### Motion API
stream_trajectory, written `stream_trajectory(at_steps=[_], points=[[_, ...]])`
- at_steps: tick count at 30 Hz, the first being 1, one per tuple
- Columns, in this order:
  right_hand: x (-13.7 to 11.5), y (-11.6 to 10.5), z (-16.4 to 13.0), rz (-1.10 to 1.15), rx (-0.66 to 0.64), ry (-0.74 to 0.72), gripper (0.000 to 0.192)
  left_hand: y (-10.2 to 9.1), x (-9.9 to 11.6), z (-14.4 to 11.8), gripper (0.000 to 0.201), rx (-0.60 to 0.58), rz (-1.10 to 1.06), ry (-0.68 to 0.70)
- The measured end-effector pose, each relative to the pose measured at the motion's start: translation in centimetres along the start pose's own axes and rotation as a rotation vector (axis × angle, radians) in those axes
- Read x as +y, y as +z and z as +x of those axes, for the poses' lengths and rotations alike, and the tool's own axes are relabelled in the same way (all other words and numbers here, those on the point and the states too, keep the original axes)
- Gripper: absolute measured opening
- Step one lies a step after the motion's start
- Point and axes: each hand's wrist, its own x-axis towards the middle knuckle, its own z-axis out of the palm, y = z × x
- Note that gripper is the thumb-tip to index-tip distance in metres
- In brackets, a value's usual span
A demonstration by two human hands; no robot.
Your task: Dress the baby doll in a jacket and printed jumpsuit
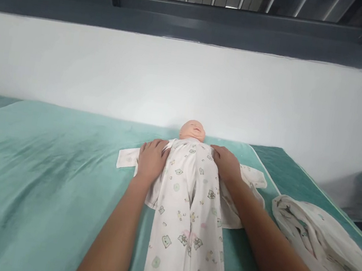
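Observation:
A baby doll [192, 130] lies on its back with its head towards the wall. White printed baby trousers [176, 188] are laid over its body, the waist near its chin and the legs running towards me. A white top [231, 212] is spread beneath them, with a sleeve [128, 158] out to either side. My left hand [153, 158] rests on the cloth at the left edge of the waist, fingers laid down and thumb apart. At the opposite edge, my right hand [226, 163] lies over the cloth, its fingertips partly hidden. The doll's body is covered.
A green sheet [44, 170] covers the bed. Crumpled white printed cloth [323, 245] lies to the right, beside my right forearm. Behind the doll's head stands a white wall [142, 76], below a dark-framed barred window [190, 22].

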Motion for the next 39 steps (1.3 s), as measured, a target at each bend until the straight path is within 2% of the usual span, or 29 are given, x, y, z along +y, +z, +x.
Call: stream_trajectory(at_steps=[5,8,11,14,16,17,19,21,22,25,28,31,36,39], points=[[2.8,-0.5,3.0,0.007,-0.114,0.131,0.040,0.5,-0.4,0.4,0.036,-0.005,0.108,-0.094],[4.8,-1.0,3.7,0.023,-0.156,0.139,0.033,0.2,-0.8,0.9,0.034,-0.023,0.131,-0.238],[5.3,-1.7,3.4,0.029,-0.164,0.128,0.031,-0.2,-1.4,1.2,0.034,-0.048,0.117,-0.381],[3.0,-2.8,2.6,0.038,-0.047,0.047,0.040,-0.4,-1.8,1.3,0.034,-0.062,0.097,-0.412],[-0.3,-3.5,2.1,0.101,0.042,-0.109,0.040,-0.4,-1.8,1.4,0.034,-0.078,0.084,-0.411],[-2.4,-3.7,1.9,0.151,0.030,-0.183,0.039,-0.3,-1.8,1.4,0.035,-0.085,0.080,-0.413],[-7.0,-3.7,1.9,0.162,-0.122,-0.320,0.039,-0.3,-1.9,1.4,0.035,-0.090,0.077,-0.413],[-11.4,-3.1,2.3,-0.022,-0.318,-0.446,0.039,-0.2,-1.9,1.3,0.035,-0.093,0.077,-0.410],[-13.2,-2.7,2.6,-0.171,-0.413,-0.477,0.037,-0.2,-1.9,1.3,0.035,-0.096,0.076,-0.408],[-17.1,-0.9,3.6,-0.300,-0.524,-0.476,0.028,-0.3,-2.0,1.2,0.035,-0.107,0.067,-0.405],[-18.5,0.3,4.3,-0.366,-0.620,-0.459,0.019,-0.3,-2.0,1.1,0.034,-0.115,0.056,-0.394],[-18.4,0.3,4.7,-0.394,-0.676,-0.461,0.015,-0.4,-2.1,1.1,0.033,-0.115,0.048,-0.401],[-16.6,-1.5,5.0,-0.336,-0.655,-0.531,0.030,-0.8,-2.3,0.9,0.033,-0.087,-0.001,-0.449],[-14.9,-2.8,5.3,-0.281,-0.624,-0.535,0.032,-1.1,-2.7,0.7,0.033,-0.080,-0.025,-0.457]])
